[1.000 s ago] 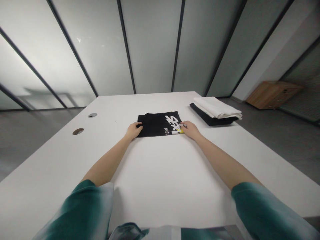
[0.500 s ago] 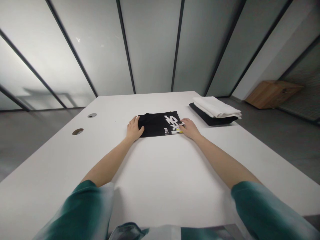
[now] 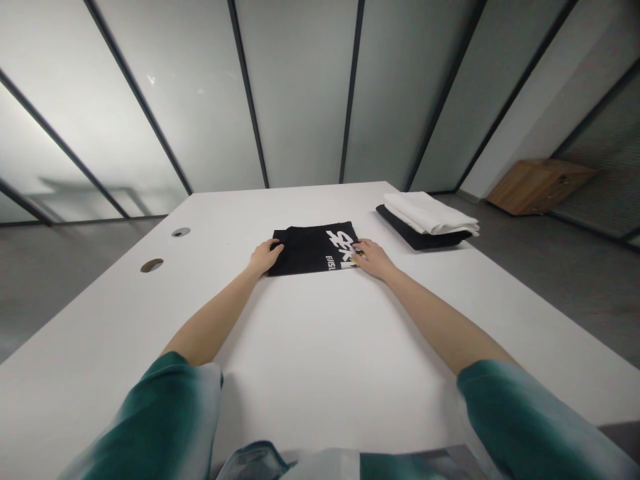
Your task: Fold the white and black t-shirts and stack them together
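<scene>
A folded black T-shirt (image 3: 305,250) with white lettering and a touch of yellow lies flat near the middle of the white table. My left hand (image 3: 264,257) is at its left edge, with thumb and fingers closed on the cloth. At the opposite edge my right hand (image 3: 374,259) grips the fabric beside the print, its fingers curled over part of the letters. Some fingertips of both hands are hidden by the cloth or by the hands themselves.
To the right, folded white cloth (image 3: 430,212) rests on folded black cloth (image 3: 417,239). Two round holes, one dark (image 3: 152,265) and one with a grey fitting (image 3: 181,232), are in the tabletop (image 3: 310,360) at left. A wooden cabinet (image 3: 540,185) stands beyond, on the floor.
My left hand has gone from lying spread on the T-shirt to closing on its left edge. The right hand has stayed at the right edge, with its fingers slightly shifted.
</scene>
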Action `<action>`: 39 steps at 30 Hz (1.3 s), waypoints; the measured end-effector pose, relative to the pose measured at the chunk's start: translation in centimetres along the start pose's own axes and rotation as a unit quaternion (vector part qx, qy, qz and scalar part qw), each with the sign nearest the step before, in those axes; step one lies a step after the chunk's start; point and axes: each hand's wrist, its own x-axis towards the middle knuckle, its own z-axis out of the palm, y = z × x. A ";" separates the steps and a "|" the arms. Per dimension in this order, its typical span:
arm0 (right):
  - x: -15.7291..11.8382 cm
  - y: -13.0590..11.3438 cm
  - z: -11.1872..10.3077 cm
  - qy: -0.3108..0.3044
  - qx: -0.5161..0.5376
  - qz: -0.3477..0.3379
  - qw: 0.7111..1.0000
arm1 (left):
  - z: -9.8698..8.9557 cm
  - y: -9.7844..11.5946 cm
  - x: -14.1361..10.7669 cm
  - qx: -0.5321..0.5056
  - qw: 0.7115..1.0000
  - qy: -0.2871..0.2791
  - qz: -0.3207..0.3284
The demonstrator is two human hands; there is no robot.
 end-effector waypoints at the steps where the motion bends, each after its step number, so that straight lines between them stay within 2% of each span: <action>1: 0.0 0.0 0.0 -0.001 0.000 -0.001 1.000 | 0.0 0.0 0.6 -0.028 1.000 -0.004 0.000; 5: 0.0 0.1 0.0 -0.004 -0.005 -0.004 1.000 | -0.2 0.6 3.0 -0.137 0.989 -0.036 -0.034; 7: 0.0 0.1 0.0 -0.006 -0.007 -0.004 1.000 | -0.4 1.0 4.0 -0.160 0.985 -0.033 -0.062; 9: 0.0 0.1 -0.1 -0.008 -0.007 -0.004 1.000 | -0.6 1.3 4.6 -0.133 0.988 0.001 -0.075; 11: 0.0 0.1 -0.2 -0.011 -0.007 -0.005 1.000 | -0.6 1.7 4.7 -0.054 0.995 0.025 -0.075; 14: -0.1 -0.2 -0.2 -0.012 -0.010 -0.002 1.000 | 0.0 2.5 3.7 0.102 0.993 0.018 -0.055; 16: -0.1 -0.4 -0.3 -0.001 -0.012 -0.002 1.000 | 0.6 3.2 2.4 0.178 0.984 0.025 -0.017; 18: -0.2 -0.7 -0.4 0.022 -0.012 -0.009 1.000 | 1.3 3.9 0.9 0.220 0.974 0.024 0.046; 21: -0.3 -1.1 -0.4 0.036 -0.013 -0.031 0.999 | 2.2 4.3 -0.9 0.257 0.959 -0.035 0.116; 24: -0.3 -1.5 -0.2 -0.031 -0.028 -0.047 0.998 | 2.5 3.9 -2.0 0.285 0.945 -0.090 0.131; 27: -0.3 -1.6 0.0 -0.092 -0.045 -0.053 0.993 | 2.4 3.3 -2.6 0.292 0.944 -0.083 0.131; 39: -0.2 -1.4 -0.1 -0.109 -0.047 -0.044 0.992 | 2.3 2.5 -2.7 0.250 0.959 -0.053 0.120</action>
